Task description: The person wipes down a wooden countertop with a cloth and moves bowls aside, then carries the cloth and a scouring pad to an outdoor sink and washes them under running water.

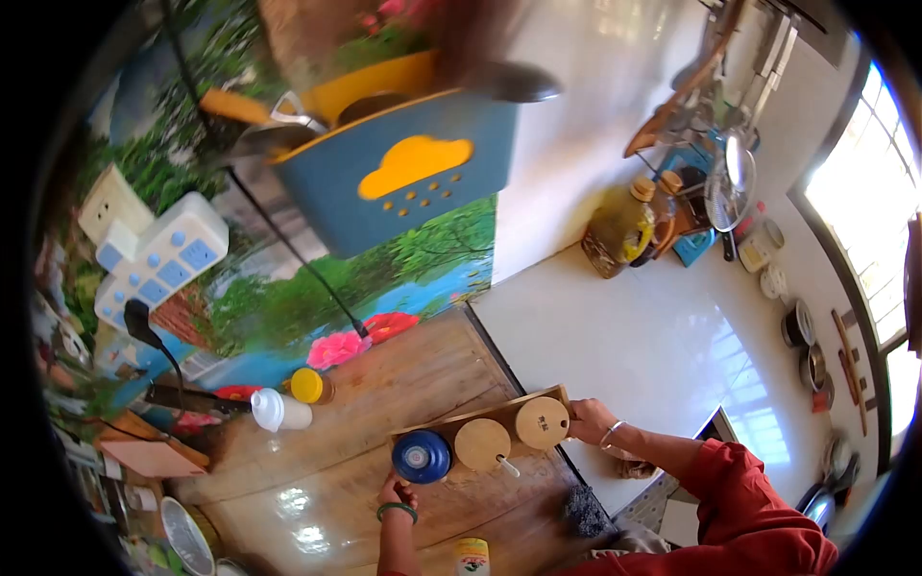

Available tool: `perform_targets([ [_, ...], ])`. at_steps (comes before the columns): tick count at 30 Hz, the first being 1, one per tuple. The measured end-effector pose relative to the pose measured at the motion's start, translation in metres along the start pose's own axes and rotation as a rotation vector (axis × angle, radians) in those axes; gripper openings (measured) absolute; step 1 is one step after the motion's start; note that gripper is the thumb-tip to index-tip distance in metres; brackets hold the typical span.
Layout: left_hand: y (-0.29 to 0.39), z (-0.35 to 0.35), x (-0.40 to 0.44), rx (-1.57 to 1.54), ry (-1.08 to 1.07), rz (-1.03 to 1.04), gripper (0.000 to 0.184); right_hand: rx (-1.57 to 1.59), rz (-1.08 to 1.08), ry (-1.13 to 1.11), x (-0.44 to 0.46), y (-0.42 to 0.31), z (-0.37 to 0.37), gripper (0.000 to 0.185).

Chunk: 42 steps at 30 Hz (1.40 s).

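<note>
- Handling the tray (477, 411): the blue jar (422, 456) and two wooden lids (482, 444) stand in a row within it; both my hands are at its ends, with release not yet made. What else remains does not show.
- Position: over the wooden counter (331, 461), right end reaching across the dark edge (497, 351); resting or raised, I cannot tell.
- Right hand (588, 420): clamped on the tray's end.
- Left hand (401, 490): fingers curled beside the blue jar; clamped or merely touching, I cannot tell.

2 hands (591, 420), 1 wooden tray (501, 413), 2 wooden lids (482, 444), 1 round blue item (421, 456), 1 yellow-lidded jar (308, 385), 1 white-capped bottle (279, 411).
</note>
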<state>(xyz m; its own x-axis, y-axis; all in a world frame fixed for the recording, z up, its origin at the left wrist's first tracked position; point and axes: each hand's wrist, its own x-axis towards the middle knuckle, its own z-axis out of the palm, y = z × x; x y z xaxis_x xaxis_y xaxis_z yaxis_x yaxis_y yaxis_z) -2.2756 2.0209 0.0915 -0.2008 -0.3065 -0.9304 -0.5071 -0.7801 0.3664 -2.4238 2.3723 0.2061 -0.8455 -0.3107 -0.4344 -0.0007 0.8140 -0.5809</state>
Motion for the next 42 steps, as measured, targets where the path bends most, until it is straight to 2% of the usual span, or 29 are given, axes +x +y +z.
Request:
perform_targets([
  [3,-0.010,-0.007,0.021,0.134,0.039,0.101,0.034,-0.083,-0.023,0.006,0.009,0.022,0.016,0.031],
  [4,-0.012,-0.011,0.027,0.185,-0.058,0.296,0.041,-0.091,-0.046,0.011,0.008,0.021,0.016,0.032],
  [5,-0.014,-0.013,0.035,0.209,-0.074,0.305,0.041,-0.076,-0.031,0.033,0.008,0.022,0.017,0.032],
  [7,-0.012,-0.011,0.023,0.300,-0.154,0.526,0.048,-0.084,0.014,0.024,0.007,0.017,0.016,0.030],
  [11,-0.001,-0.013,0.004,0.448,-0.130,0.588,0.053,-0.024,0.069,-0.020,0.002,0.016,0.015,0.028],
  [14,0.009,0.000,-0.037,0.423,-0.179,0.555,0.049,-0.001,0.065,0.064,-0.005,0.015,0.019,0.028],
  [16,0.014,0.002,-0.045,0.674,-0.342,0.699,0.039,0.037,0.064,0.092,-0.008,0.015,0.021,0.027],
  [17,0.017,0.004,-0.050,0.683,-0.340,0.704,0.039,0.048,0.064,0.095,-0.008,0.015,0.022,0.027],
  [19,0.020,0.014,-0.072,0.889,-0.286,0.803,0.027,-0.005,0.053,0.119,-0.007,0.015,0.023,0.027],
  [22,0.023,0.012,-0.057,1.033,-0.265,0.919,0.024,0.006,0.068,0.105,-0.006,0.018,0.027,0.027],
  [26,0.021,0.012,-0.046,1.019,-0.283,0.988,0.026,-0.001,0.070,0.096,-0.009,0.010,0.006,0.027],
  [30,0.013,0.048,-0.085,1.168,-0.207,0.987,0.026,-0.001,0.049,0.059,0.011,0.027,-0.023,0.025],
  [32,0.007,0.085,-0.125,1.195,-0.187,1.126,0.026,-0.060,0.006,0.060,0.029,0.037,-0.050,0.025],
  [35,0.010,0.130,-0.086,1.071,-0.209,1.097,0.024,-0.029,0.024,0.091,0.056,0.045,-0.106,0.025],
  [39,0.009,0.219,-0.102,1.024,-0.197,1.061,0.028,-0.119,0.042,0.213,0.129,0.077,-0.160,0.026],
  [41,0.011,0.255,-0.094,1.010,-0.213,1.039,0.029,-0.051,0.081,0.328,0.137,0.075,-0.188,0.026],
  [42,0.017,0.262,-0.048,1.002,-0.226,1.057,0.028,-0.055,0.079,0.327,0.151,0.082,-0.193,0.026],
])
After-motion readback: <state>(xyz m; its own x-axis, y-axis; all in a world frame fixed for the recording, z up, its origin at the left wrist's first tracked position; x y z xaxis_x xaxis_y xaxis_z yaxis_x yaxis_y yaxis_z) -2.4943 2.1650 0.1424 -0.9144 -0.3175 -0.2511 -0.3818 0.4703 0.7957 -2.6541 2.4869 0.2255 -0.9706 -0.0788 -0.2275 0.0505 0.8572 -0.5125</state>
